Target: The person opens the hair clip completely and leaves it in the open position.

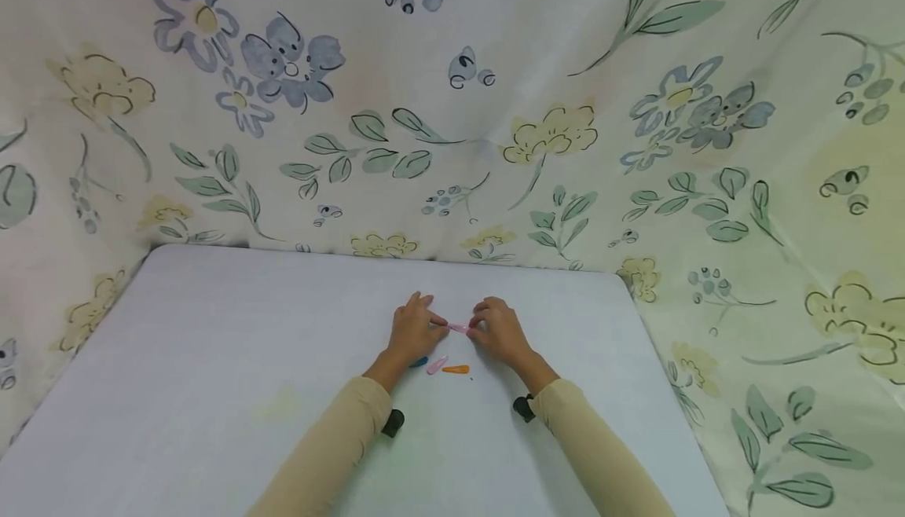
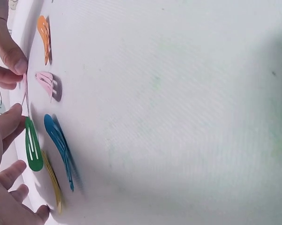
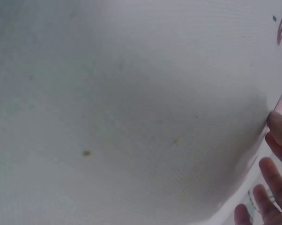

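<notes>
Both hands meet over a pink snap hair clip [image 1: 458, 328] near the far side of the white table. The left hand [image 1: 417, 330] pinches its left end between thumb and forefinger, other fingers spread. At its right end, the right hand [image 1: 497, 330] pinches with thumb and fingertips. Beside the left fingers in the left wrist view lie a green clip [image 2: 34, 145] and a yellow clip [image 2: 52, 183]. Closer to the person are a blue clip [image 1: 420, 362], a second pink clip [image 1: 437, 364] and an orange clip [image 1: 456, 369].
The white table [image 1: 212, 360] stretches out around the hands. A floral cloth [image 1: 424, 108] hangs behind it and along its sides. Dark wrist-worn devices show under both sleeves, such as the left one [image 1: 393, 423].
</notes>
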The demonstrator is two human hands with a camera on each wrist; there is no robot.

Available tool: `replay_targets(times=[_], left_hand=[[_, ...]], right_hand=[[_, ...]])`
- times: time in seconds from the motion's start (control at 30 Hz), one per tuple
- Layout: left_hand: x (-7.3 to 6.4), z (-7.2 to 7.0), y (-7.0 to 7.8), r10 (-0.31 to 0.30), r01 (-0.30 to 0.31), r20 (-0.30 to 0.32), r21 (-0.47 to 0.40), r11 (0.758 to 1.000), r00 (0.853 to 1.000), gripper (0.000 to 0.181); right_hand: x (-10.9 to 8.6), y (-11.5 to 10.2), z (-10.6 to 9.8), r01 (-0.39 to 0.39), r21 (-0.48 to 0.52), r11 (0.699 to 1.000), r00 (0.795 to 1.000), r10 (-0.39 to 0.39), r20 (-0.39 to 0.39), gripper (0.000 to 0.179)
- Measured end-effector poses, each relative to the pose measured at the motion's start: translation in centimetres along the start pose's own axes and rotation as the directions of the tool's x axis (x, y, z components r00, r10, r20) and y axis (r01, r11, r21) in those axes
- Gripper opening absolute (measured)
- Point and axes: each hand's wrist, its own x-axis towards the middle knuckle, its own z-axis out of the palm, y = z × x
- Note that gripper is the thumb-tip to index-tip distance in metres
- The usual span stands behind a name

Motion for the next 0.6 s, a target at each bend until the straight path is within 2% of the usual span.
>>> replay_targets(times=[0.17,0.4,0.6], left_hand=[[0.09,0.13,0.57,0.009,-0.009,-0.020,0.004,1.000,1.000,0.014],[0.18,0.42,0.86,-0.009,0.009,-0.029,0.001,1.000,1.000,0.008],[0.15,0.49,0.92,0.002,-0.002,-0.029,-0.001,1.000,1.000,0.007]], right_hand=[[0.18,0.13,-0.01,-0.045,0.013,0.999,0.999,0.045,0.025,0.009],[0.15,-0.20,0.09,-0.042,0.058,0.997,0.999,0.041,0.018,0.004],[0.05,-0.28,0.10,-0.051,0.076,0.996,0.999,0.050,0.013,0.004]])
